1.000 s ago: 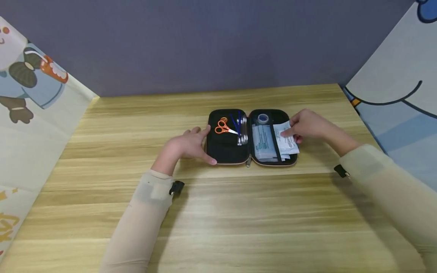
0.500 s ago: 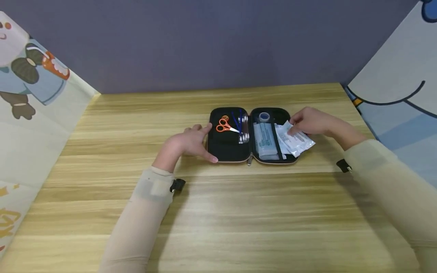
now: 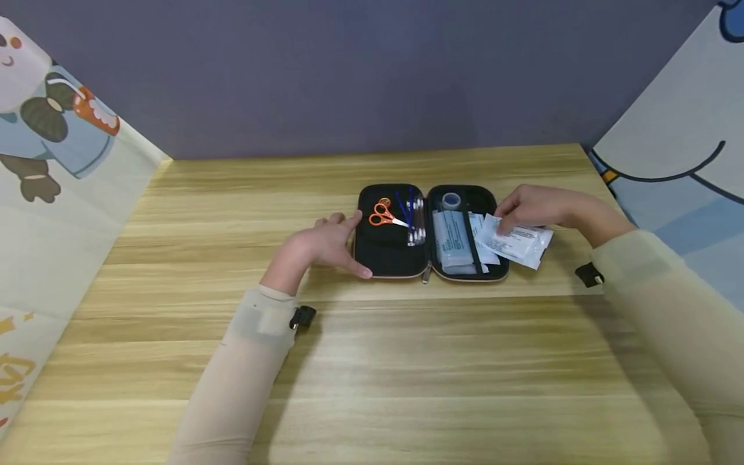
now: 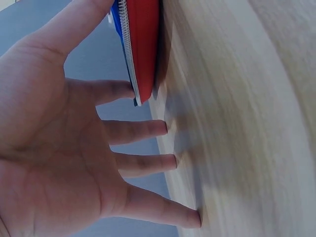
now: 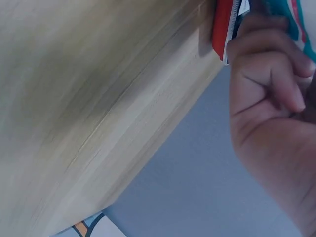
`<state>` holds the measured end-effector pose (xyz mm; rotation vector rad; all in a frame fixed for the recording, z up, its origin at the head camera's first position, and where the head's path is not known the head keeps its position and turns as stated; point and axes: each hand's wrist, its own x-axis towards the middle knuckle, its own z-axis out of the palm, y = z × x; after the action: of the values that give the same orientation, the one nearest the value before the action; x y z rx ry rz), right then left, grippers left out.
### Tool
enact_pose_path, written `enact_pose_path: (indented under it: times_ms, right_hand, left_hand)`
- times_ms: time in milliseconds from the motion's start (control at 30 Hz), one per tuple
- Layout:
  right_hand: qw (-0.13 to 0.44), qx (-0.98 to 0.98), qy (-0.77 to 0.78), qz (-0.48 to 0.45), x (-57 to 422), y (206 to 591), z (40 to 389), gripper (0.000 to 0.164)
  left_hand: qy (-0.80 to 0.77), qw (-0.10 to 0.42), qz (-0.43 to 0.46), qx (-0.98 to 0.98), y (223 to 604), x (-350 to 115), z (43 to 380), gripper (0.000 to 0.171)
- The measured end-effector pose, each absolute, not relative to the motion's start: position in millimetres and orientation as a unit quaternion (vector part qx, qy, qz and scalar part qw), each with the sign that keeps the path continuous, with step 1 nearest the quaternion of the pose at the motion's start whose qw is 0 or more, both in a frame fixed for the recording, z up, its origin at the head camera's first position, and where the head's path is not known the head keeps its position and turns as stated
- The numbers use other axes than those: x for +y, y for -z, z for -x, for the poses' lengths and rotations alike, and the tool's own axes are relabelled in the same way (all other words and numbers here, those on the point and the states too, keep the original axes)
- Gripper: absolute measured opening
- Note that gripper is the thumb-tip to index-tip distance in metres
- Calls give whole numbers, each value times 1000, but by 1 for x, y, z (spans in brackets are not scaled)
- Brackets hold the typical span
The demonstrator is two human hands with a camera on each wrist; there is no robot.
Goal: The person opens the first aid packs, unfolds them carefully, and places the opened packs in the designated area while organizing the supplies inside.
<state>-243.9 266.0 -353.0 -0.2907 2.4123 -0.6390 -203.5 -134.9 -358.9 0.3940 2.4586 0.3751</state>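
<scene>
- Packet [image 3: 520, 245], white and printed, is extending beyond the right edge of the unfolded case [image 3: 389, 261], pinched by the right grip [image 3: 533, 205].
- Inside, a black strap [image 3: 472, 242] is crossing pale blue packs [image 3: 452, 239].
- Orange-handled scissors [image 3: 391, 218] are lying in the left half.
- Left grip [image 3: 328, 247] is resting, fingers spread, against the left edge.
- Surface [image 3: 418, 361] is carrying the case.

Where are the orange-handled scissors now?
In the head view, the scissors lie in the left half of the case, between the left hand and the blue strips.
</scene>
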Motion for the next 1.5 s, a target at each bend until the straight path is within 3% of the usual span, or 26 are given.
enact_pose_path:
  times_ms: [133, 333, 667, 900, 1200, 1500]
  right_hand:
    - [332, 898, 270, 103, 261, 356, 249, 52]
    - [314, 886, 338, 51, 260, 365, 251, 68]
    - [261, 847, 463, -27, 235, 379, 239, 31]
    - [288, 767, 567, -81, 228, 378, 226, 53]
    - [204, 892, 401, -50, 233, 373, 216, 39]
    - [186, 873, 445, -71, 221, 378, 221, 35]
  left_hand:
    - [-145, 307, -144, 929, 359, -136, 203, 134]
    - [-152, 308, -144, 928, 361, -136, 203, 134]
    - [-151, 305, -144, 929, 363, -136, 204, 134]
    - [-147, 304, -150, 929, 363, -135, 203, 135]
    - [-155, 300, -141, 931, 363, -132, 202, 136]
    - [-152, 295, -137, 933, 363, -130, 201, 135]
